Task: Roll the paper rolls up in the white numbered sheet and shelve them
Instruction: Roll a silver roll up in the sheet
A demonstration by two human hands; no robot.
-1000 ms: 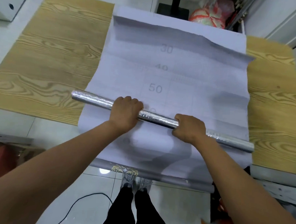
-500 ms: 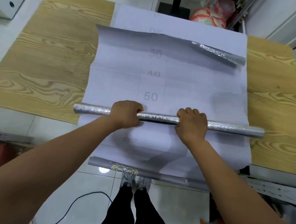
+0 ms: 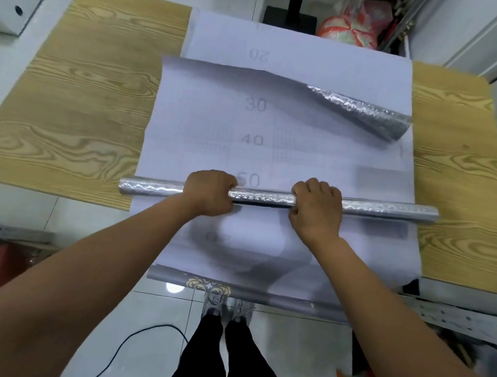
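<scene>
A silver embossed paper roll lies crosswise over the white numbered sheet, near the printed 50. My left hand grips the roll left of its middle. My right hand grips it a little further right. The sheet's far edge curls back toward me, and its silver underside shows at the far right. Another roll with a gold pattern lies under the sheet's near edge, partly hidden.
The sheet covers a wood-grain table whose bare top shows on both sides. A white box stands at the far left, a black stand base and bags beyond the table. A black cable and my feet are on the tiled floor.
The silver roll has moved away from me, from below the 50 up to it, and turned level. The sheet's far edge has curled nearer, baring its silver underside.
</scene>
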